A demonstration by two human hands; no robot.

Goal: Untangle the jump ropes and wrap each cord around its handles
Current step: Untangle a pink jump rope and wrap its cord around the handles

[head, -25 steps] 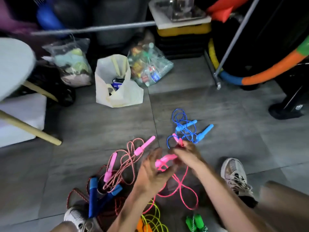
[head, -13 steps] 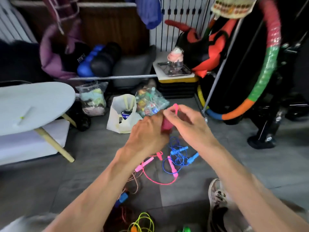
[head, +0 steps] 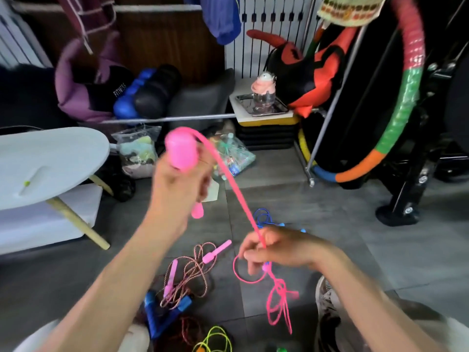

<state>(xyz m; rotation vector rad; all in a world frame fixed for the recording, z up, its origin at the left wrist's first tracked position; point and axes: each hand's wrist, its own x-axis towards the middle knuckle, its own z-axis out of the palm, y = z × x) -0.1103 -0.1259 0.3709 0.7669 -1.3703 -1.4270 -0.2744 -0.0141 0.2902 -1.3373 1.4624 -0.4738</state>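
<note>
The left hand [head: 177,184] grips the pink handles [head: 181,151] above the braided rope [head: 193,270]; the right hand [head: 276,248] pinches the pink cord [head: 233,189] beside it. The cord looks light and soft, best taken near the handles.

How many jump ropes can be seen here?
6, perhaps more hidden. The pink rope runs between both hands; on the floor lie the twisted rope, blue rope, blue-handled rope, yellow rope and green handles.
</note>
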